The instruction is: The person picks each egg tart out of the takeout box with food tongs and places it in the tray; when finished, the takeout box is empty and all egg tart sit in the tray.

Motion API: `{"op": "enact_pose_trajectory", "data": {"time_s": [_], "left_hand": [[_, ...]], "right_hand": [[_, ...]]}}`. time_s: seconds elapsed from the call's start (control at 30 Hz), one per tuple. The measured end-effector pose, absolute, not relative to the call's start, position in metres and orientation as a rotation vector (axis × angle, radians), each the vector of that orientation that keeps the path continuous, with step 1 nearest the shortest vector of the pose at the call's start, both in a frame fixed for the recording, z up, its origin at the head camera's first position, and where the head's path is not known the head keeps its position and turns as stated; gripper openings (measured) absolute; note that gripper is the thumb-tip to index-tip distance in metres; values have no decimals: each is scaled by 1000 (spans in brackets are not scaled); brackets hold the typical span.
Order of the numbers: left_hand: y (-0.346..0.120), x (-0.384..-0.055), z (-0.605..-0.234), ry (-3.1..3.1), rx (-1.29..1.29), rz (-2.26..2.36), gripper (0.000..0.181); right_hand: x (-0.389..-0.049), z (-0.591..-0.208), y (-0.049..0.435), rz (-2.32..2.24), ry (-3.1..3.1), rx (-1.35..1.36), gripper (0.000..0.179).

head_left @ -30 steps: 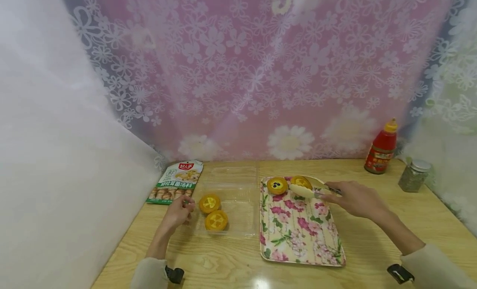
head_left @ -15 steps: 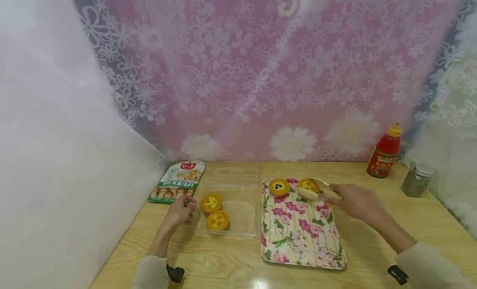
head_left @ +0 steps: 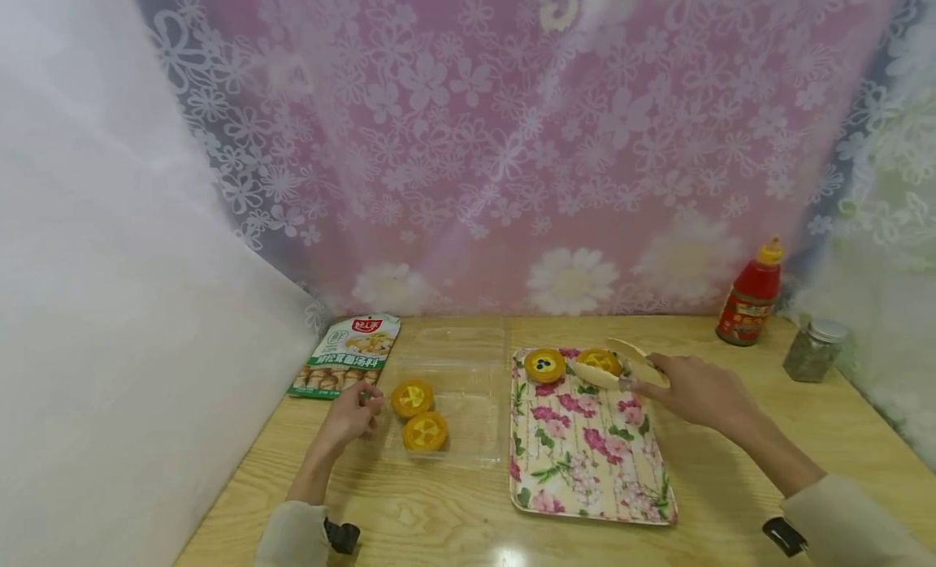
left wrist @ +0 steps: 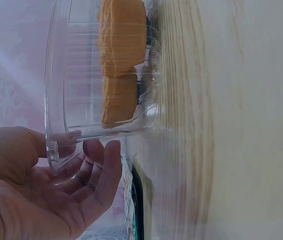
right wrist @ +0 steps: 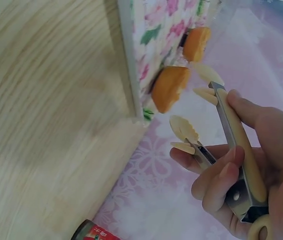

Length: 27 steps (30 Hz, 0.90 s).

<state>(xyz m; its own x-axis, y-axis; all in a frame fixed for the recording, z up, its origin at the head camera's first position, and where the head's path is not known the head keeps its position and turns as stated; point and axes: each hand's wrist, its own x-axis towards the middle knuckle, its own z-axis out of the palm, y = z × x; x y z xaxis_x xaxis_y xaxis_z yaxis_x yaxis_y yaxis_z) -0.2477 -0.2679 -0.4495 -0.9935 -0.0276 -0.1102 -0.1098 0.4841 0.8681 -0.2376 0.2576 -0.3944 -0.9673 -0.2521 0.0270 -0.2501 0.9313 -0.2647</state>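
Observation:
My left hand (head_left: 349, 413) pinches the left rim of a clear plastic container (left wrist: 56, 110), thumb on one side and fingers curled below. Inside the container stand two egg tarts, one with yellow topping (head_left: 412, 398) and another touching it (head_left: 425, 432). My right hand (head_left: 698, 392) grips tongs (right wrist: 244, 160) with cream-coloured tips, spread apart. Between the spread tips, an egg tart (head_left: 600, 360) rests on the flowered tray (head_left: 585, 469), and in the right wrist view the tips stand off from it. Left of it on the tray sits a tart with dark berries (head_left: 544, 365).
A green and white food packet (head_left: 347, 357) lies behind my left hand. At the back right stand a red sauce bottle (head_left: 751, 295) with a yellow cap and a glass jar (head_left: 814, 352). A pink flowered curtain (head_left: 475, 144) hangs behind the wooden table (head_left: 439, 518).
The tart at the tongs has shifted slightly right along the tray, away from the berry tart. The tongs have spread and let it go. My left hand stays at the container.

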Motion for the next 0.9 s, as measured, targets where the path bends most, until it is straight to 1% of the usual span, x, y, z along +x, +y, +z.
{"op": "enact_pose_trajectory", "data": {"time_s": [0.17, 0.43, 0.7, 0.9], "left_hand": [[-267, -248, -449, 2635, -125, 1551, 19], [-266, -252, -445, 2643, -125, 1534, 21], [-265, -248, -445, 2633, -113, 1545, 20], [-265, -248, -446, 2641, -123, 1537, 20]], "right_hand": [[-233, -385, 253, -506, 3086, -429, 85], [-224, -368, 228, -622, 3034, -501, 81], [-217, -364, 201, -642, 3031, -578, 72], [-210, -365, 184, -628, 3037, -640, 73]]}}
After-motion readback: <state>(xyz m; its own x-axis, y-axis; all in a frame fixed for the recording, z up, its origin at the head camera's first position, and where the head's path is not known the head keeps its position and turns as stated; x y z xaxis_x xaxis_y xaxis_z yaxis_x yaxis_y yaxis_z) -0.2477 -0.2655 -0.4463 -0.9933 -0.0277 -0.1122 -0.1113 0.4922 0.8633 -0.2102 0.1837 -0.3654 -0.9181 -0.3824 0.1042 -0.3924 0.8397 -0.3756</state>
